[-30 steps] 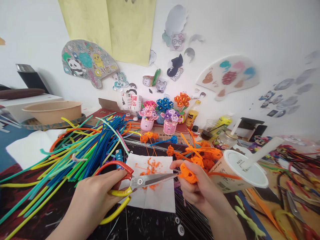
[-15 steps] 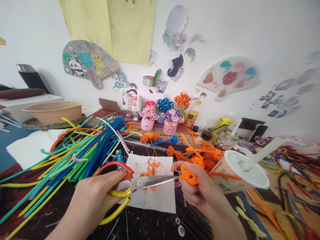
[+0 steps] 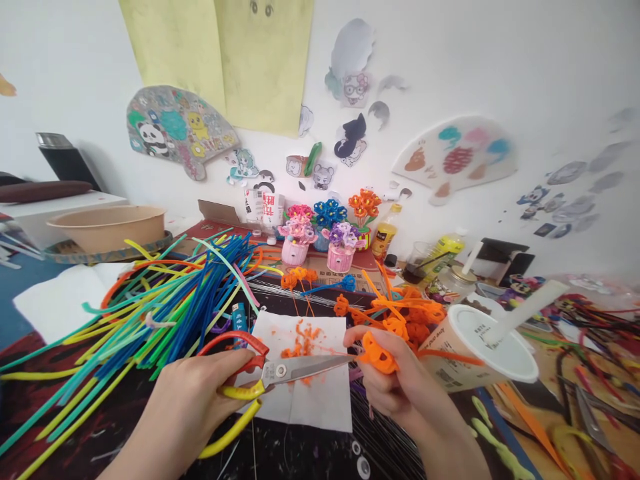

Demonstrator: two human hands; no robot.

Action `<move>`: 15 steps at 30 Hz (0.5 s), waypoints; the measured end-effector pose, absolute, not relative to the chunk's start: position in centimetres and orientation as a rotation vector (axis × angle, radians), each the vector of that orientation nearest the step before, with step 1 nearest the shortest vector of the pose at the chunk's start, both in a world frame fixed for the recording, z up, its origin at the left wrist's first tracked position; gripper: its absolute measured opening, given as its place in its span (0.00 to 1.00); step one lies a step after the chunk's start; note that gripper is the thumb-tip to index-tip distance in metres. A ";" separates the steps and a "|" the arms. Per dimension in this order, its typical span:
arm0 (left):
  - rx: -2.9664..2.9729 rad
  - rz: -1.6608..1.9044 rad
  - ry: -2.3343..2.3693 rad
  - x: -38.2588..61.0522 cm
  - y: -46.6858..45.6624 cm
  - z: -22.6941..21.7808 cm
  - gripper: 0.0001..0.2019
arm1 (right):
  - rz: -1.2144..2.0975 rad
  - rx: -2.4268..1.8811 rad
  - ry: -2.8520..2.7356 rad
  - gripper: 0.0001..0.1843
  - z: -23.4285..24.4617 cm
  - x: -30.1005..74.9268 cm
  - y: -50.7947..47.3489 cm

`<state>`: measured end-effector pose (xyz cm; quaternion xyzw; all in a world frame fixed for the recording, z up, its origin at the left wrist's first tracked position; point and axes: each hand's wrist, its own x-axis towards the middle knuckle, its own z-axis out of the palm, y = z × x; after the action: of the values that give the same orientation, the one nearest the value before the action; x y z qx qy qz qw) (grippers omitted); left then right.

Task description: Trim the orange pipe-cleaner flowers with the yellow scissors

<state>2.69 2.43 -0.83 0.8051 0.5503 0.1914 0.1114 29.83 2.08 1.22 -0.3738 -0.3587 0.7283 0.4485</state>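
Head view, shifted slightly since the earlier frame; both hands have barely moved. At 7 o'clock, the left hand (image 3: 183, 393) is closed around the loops of the yellow-and-red-handled scissors (image 3: 285, 372), the blades almost shut and pointing toward 3 o'clock. At 5 o'clock, the right hand (image 3: 395, 377) is curled, its fingers pinching an orange pipe-cleaner bloom (image 3: 377, 355) just beside the blade tips. Orange fuzz clippings (image 3: 303, 343) lie on a white paper towel (image 3: 315, 400) at 6 o'clock. A heap of multicoloured pipe cleaners (image 3: 185, 300) lies at 9 o'clock, a lidded drink cup (image 3: 475, 347) at 4 o'clock, and pipe-cleaner flowers in pink pots (image 3: 320, 237) at 12 o'clock. Step in hand, as judged: trimming the bloom's fuzz. The next move appears to call for parting the blades slightly and turning the bloom to present an untrimmed part.
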 end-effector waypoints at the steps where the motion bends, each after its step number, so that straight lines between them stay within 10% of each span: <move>1: 2.363 0.562 1.614 2.8 2.5 -0.8 0.07 | 1.812 -0.915 -0.886 0.19 1.2 29.8 2.0; 15: 1.962 0.858 1.866 3.6 2.7 0.2 0.12 | 1.746 -0.851 -0.672 0.17 0.9 29.7 2.7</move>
<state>3.59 2.70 0.19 0.6829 0.6496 0.2988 0.1498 29.73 2.71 0.90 -0.3543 -0.2800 0.7272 0.5169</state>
